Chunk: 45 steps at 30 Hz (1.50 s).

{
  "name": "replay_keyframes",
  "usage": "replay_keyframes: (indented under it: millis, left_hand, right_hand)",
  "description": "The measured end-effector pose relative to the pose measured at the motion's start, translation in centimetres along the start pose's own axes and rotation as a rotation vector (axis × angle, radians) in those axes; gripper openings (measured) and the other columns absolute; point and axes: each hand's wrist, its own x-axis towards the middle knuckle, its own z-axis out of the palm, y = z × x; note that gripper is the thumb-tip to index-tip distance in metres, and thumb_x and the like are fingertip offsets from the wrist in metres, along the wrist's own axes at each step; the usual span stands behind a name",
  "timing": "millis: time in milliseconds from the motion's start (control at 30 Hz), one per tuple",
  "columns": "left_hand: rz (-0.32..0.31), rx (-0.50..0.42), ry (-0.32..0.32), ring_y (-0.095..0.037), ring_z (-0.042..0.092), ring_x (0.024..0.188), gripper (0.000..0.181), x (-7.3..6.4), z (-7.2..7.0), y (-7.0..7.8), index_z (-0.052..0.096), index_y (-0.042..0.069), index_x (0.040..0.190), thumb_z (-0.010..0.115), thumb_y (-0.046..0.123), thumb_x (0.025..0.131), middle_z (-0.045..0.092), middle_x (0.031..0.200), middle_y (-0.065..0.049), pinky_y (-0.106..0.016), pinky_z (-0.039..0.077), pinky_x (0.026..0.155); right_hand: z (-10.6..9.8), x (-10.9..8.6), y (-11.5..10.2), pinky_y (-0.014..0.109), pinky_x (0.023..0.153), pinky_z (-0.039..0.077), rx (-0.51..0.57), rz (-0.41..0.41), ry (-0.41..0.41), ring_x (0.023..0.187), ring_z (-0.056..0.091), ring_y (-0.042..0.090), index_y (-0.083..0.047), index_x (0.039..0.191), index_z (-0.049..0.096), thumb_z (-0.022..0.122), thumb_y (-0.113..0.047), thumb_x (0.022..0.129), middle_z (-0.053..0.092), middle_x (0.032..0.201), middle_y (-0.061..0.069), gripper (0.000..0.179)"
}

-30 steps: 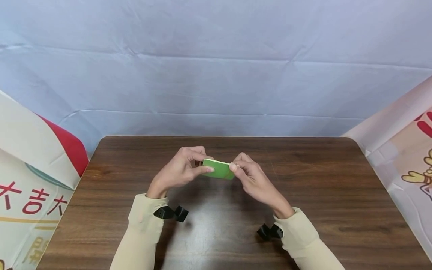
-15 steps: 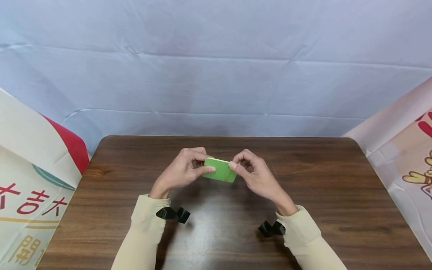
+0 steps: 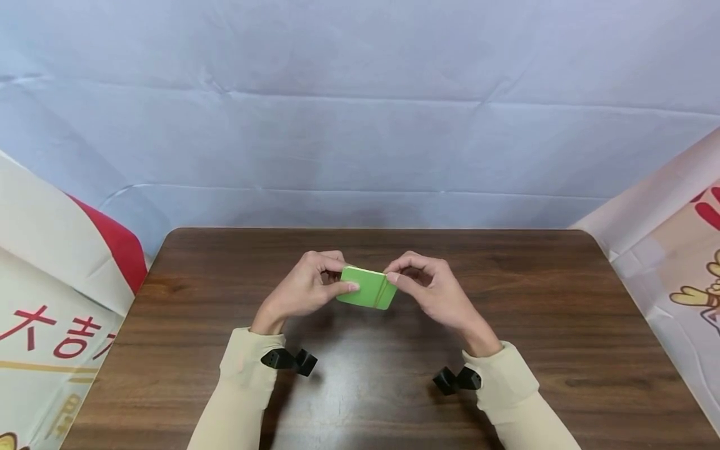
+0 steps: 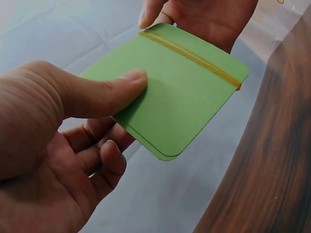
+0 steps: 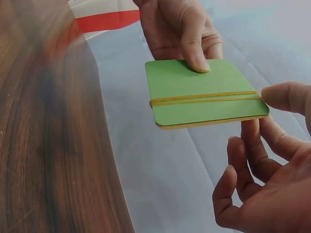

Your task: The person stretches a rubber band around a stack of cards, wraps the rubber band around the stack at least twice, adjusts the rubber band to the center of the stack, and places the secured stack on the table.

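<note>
A thin stack of green cards (image 3: 360, 289) with rounded corners is held above the table between both hands. My left hand (image 3: 304, 289) pinches its left part, thumb flat on the front face and fingers behind. Round the right end runs a yellow rubber band (image 4: 194, 57), its two strands crossing the face close together. My right hand (image 3: 435, 290) pinches at the top edge where the band passes, thumb tip right against it in the right wrist view. The other right fingers (image 5: 238, 160) curl loosely below the stack's corner.
A dark wood-grain table (image 3: 540, 325) lies under the hands. Pale cloth (image 3: 360, 137) hangs behind it, and printed sheets (image 3: 50, 337) stand along the sides. Each sleeve cuff carries a small black camera (image 3: 289, 360).
My right hand has shifted slightly right and its thumb covers less of the stack. The stack's right end and the rubber band's strands have come into view. My left hand keeps its grip.
</note>
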Motion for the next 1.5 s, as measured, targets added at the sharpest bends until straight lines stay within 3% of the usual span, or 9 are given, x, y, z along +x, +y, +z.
replay_keyframes:
  millis: [133,300,433,633,800,1067,1300,1500]
  left_hand:
    - [-0.011,0.004,0.001,-0.015,0.049,0.065,0.005,0.0,0.0,-0.2,0.079,0.004,0.091,0.078,0.000,0.088,0.057,0.077,-0.002,-0.025,0.045,0.058]
    - [-0.039,-0.006,0.052,-0.013,0.046,0.062,0.003,0.1,-0.1,-0.5,0.076,0.001,0.087,0.078,-0.001,0.087,0.056,0.074,-0.002,-0.023,0.039,0.057]
    - [-0.094,-0.083,0.074,-0.012,0.048,0.058,0.002,0.2,-0.1,-0.5,0.075,-0.001,0.088,0.077,-0.002,0.088,0.062,0.072,-0.003,-0.022,0.039,0.056]
    - [-0.154,-0.161,0.079,-0.011,0.054,0.058,0.007,0.3,0.0,-0.4,0.076,-0.004,0.095,0.075,-0.001,0.089,0.068,0.072,-0.007,-0.023,0.043,0.057]
    - [-0.197,-0.242,0.098,-0.013,0.062,0.061,0.013,0.4,0.3,-0.2,0.074,-0.010,0.100,0.073,-0.003,0.090,0.070,0.075,-0.011,-0.024,0.051,0.062]
    - [-0.215,-0.334,0.095,-0.015,0.066,0.064,0.015,0.6,0.7,-0.1,0.071,-0.014,0.103,0.071,-0.005,0.091,0.071,0.077,-0.012,-0.028,0.054,0.066]
    - [-0.232,-0.349,0.098,-0.015,0.066,0.064,0.015,0.8,1.0,-0.1,0.071,-0.014,0.102,0.071,-0.005,0.090,0.071,0.076,-0.011,-0.027,0.054,0.066]
    - [-0.240,-0.352,0.106,-0.013,0.064,0.062,0.014,0.8,0.9,-0.1,0.072,-0.013,0.101,0.071,-0.005,0.090,0.070,0.074,-0.010,-0.026,0.052,0.065]
  right_hand:
    - [0.0,-0.1,0.4,0.030,0.079,0.050,-0.082,-0.063,0.026,0.091,0.061,0.022,-0.006,0.107,0.072,0.073,-0.007,0.094,0.066,0.102,0.005,0.014]
    - [-0.5,-0.4,0.9,0.037,0.087,0.045,-0.374,-0.242,0.051,0.105,0.054,0.016,-0.018,0.126,0.068,0.090,-0.019,0.079,0.062,0.111,-0.005,0.052]
    - [-0.9,-0.5,1.2,0.044,0.094,0.043,-0.597,-0.361,0.006,0.114,0.046,0.020,-0.020,0.141,0.058,0.097,-0.027,0.069,0.055,0.125,0.000,0.082]
    - [-1.0,-0.1,1.5,0.048,0.096,0.042,-0.774,-0.434,0.001,0.118,0.043,0.029,-0.014,0.147,0.051,0.099,-0.032,0.065,0.050,0.131,0.009,0.096]
    - [-0.8,0.2,1.5,0.048,0.099,0.041,-0.795,-0.460,0.019,0.121,0.042,0.030,-0.012,0.145,0.050,0.098,-0.032,0.064,0.049,0.132,0.010,0.097]
    - [-0.4,0.5,1.5,0.049,0.100,0.040,-0.697,-0.471,0.012,0.123,0.038,0.029,-0.011,0.142,0.054,0.099,-0.032,0.062,0.047,0.135,0.009,0.094]
    - [-0.2,0.8,1.5,0.051,0.096,0.041,-0.684,-0.518,-0.009,0.122,0.038,0.034,-0.013,0.148,0.051,0.101,-0.033,0.060,0.046,0.137,0.012,0.103]
    - [-0.9,0.6,1.5,0.054,0.100,0.038,-0.725,-0.475,-0.006,0.127,0.036,0.033,-0.014,0.152,0.045,0.100,-0.040,0.059,0.044,0.140,0.011,0.111]
